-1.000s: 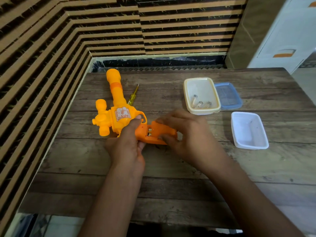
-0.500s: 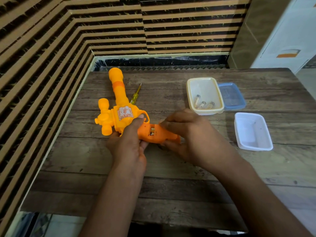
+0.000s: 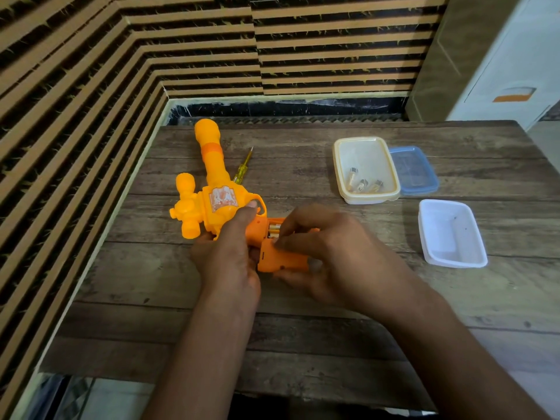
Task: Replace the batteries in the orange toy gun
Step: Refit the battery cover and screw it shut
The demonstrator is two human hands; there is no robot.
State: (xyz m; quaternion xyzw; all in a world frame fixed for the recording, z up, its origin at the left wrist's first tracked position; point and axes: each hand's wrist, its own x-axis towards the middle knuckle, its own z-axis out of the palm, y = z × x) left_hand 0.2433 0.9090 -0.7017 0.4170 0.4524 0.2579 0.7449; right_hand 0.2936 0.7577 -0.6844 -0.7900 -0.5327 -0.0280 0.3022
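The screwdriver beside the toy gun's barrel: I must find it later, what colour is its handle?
The slim screwdriver's handle is translucent yellow; head view shows it.

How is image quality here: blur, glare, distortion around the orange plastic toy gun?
Head view: the wide lens splays the striped wall and the wooden table outward; light is dim and even; the orange plastic toy gun is sharp, without glare; contents of the cream rectangular tub are too soft to identify.

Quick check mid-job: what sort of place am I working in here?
Probably a room in a home rather than a workshop: a wood-plank table pushed into a corner of striped wall panelling, a white cabinet beside it, and a white plastic food tub on it.
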